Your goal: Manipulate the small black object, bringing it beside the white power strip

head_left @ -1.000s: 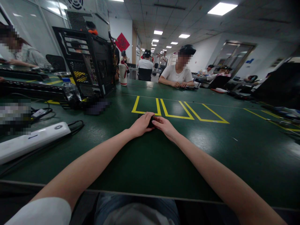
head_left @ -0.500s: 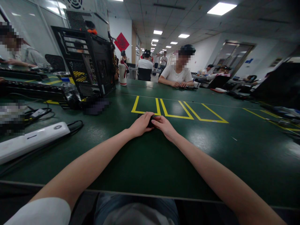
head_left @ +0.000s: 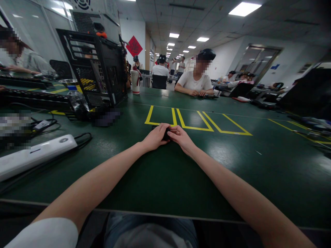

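A small black object [head_left: 166, 135], mostly covered by fingers, is held between my two hands over the green table [head_left: 165, 186]. My left hand [head_left: 156, 137] is wrapped around it from the left, with the thumb on the near side. From the right, my right hand [head_left: 181, 138] pinches its edge with thumb and fingertips. What kind of object it is I cannot make out. Both hands are just on the near side of the yellow tape outlines [head_left: 195, 129].
On the left are a white power strip [head_left: 38, 155] with cables and a black computer case [head_left: 103, 69]. A paper cup [head_left: 135, 82] stands behind the case. Across the table sits a person in a white shirt [head_left: 195, 82]. More gear [head_left: 314, 124] lies at the far right.
My right fingers have shifted very slightly against the black object. Otherwise both hands hold the same position.
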The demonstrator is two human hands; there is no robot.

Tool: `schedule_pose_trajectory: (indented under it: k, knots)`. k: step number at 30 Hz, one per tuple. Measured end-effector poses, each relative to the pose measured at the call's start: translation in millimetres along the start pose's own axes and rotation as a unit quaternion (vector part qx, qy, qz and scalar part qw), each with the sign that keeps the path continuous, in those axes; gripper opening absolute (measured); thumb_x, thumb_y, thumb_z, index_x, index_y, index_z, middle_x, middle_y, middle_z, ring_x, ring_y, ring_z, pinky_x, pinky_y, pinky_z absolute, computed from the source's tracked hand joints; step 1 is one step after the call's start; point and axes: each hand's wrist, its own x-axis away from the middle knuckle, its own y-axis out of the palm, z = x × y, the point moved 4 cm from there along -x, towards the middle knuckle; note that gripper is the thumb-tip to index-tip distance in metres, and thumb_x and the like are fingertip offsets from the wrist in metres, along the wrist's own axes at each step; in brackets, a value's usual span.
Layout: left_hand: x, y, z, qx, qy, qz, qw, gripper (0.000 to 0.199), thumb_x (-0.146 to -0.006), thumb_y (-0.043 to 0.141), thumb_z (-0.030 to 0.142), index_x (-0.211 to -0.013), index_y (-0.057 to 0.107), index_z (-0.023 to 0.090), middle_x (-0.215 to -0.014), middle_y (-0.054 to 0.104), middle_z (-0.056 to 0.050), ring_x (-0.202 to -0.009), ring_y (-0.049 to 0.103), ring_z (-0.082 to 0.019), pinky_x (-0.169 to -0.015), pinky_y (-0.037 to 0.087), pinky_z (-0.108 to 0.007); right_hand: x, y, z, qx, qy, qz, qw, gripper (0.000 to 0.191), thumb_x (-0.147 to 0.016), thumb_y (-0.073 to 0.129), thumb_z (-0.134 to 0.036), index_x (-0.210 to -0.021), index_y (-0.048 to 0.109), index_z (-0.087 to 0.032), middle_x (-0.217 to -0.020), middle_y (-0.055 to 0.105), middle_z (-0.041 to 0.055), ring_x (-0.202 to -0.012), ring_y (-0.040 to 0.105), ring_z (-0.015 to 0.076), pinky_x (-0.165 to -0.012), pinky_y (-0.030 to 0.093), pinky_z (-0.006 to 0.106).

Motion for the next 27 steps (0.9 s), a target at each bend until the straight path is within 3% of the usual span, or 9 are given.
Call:
schedule_pose_trajectory:
  k: [8, 14, 20, 27]
  knots:
    - [0.2, 0.9, -0.1, -0.008, -0.002, -0.001, 1.0, 0.058, -0.068, 0.062, 0.019, -0.117, 0.031, 0.018, -0.114, 0.044, -0.01, -0.106, 0.047, -0.025, -0.088, 0.042, -0.042, -4.9, 0.1, 4.5, -0.019, 0.042, -0.015, 0.999, 0.032, -0.064, 0.066, -0.032, -0.092, 0.055, -0.02, -0.098, 0.055, 0.0032, -0.092, 0.052, 0.0155, -0.086, 0.04, 0.037]
    - [0.7, 0.7, -1.1, -0.009, -0.004, -0.003, 1.0, 0.058, -0.067, 0.062, 0.018, -0.116, 0.031, 0.017, -0.114, 0.044, -0.01, -0.104, 0.047, -0.025, -0.088, 0.042, -0.042, -1.9, -0.6, 0.1, -0.014, 0.008, -0.043, 0.999, 0.043, -0.056, 0.071, -0.022, -0.094, 0.051, -0.023, -0.089, 0.057, 0.0003, -0.093, 0.052, 0.0161, -0.087, 0.039, 0.038]
    - [-0.4, -0.7, 0.9, 0.004, 0.0, -0.003, 1.0, 0.057, -0.068, 0.062, 0.02, -0.116, 0.031, 0.017, -0.114, 0.044, -0.01, -0.105, 0.047, -0.025, -0.088, 0.041, -0.043, -2.1, -0.6, 2.6, -0.014, 0.012, -0.011, 1.0, 0.027, -0.065, 0.064, -0.035, -0.086, 0.051, -0.024, -0.085, 0.058, -0.0006, -0.086, 0.054, 0.0152, -0.082, 0.041, 0.037]
    - [0.7, -0.4, -0.1, 0.0, -0.005, -0.001, 1.0, 0.058, -0.068, 0.062, 0.02, -0.117, 0.031, 0.018, -0.115, 0.043, -0.011, -0.106, 0.047, -0.025, -0.089, 0.041, -0.043, -4.3, -0.7, 3.7, -0.028, 0.054, -0.004, 0.998, 0.034, -0.063, 0.066, -0.034, -0.091, 0.055, -0.02, -0.096, 0.056, 0.0032, -0.093, 0.052, 0.0168, -0.085, 0.04, 0.037]
